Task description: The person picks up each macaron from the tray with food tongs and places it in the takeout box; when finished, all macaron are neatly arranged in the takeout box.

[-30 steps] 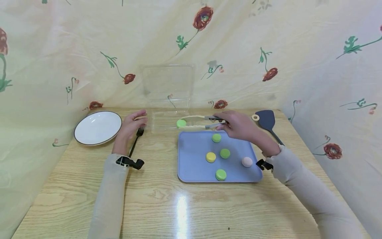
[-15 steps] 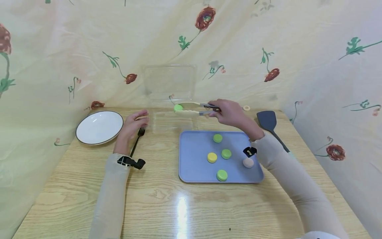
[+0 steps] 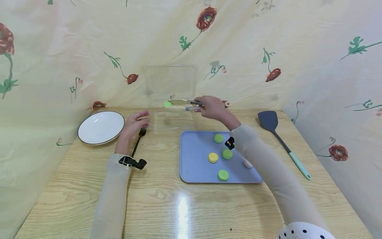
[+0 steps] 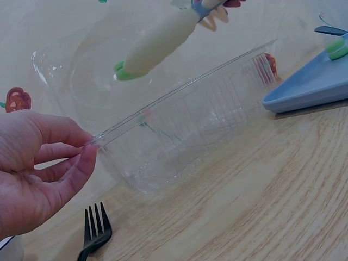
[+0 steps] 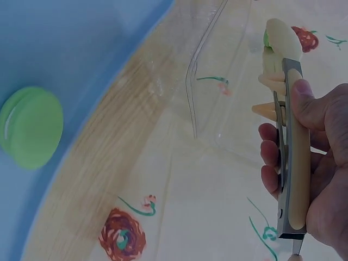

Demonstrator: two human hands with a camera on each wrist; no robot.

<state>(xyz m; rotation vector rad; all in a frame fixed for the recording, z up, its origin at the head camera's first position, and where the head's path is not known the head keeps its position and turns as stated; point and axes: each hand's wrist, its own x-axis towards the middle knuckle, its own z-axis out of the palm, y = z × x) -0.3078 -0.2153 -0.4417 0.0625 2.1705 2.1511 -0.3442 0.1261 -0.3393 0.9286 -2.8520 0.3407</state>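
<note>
My left hand pinches the left corner of the rim of a clear plastic container. The container's lid stands raised at the back against the floral cloth. My right hand grips a pair of tongs with cream-coloured tips. Between those tips sits a green macaron, held above the container and partly covered by the tongs in both wrist views. Several macarons lie on the blue tray: green ones, a yellow one and a pale pink one partly hidden by the right sleeve.
A white dark-rimmed plate is at the left, with a black fork beside the left wrist. On the right lies a spatula with a mint handle. Floral cloth closes off the table's back and sides.
My right hand has carried the tongs and green macaron left and up, from near the tray's back edge to over the container. The left hand keeps its place at the rim.
</note>
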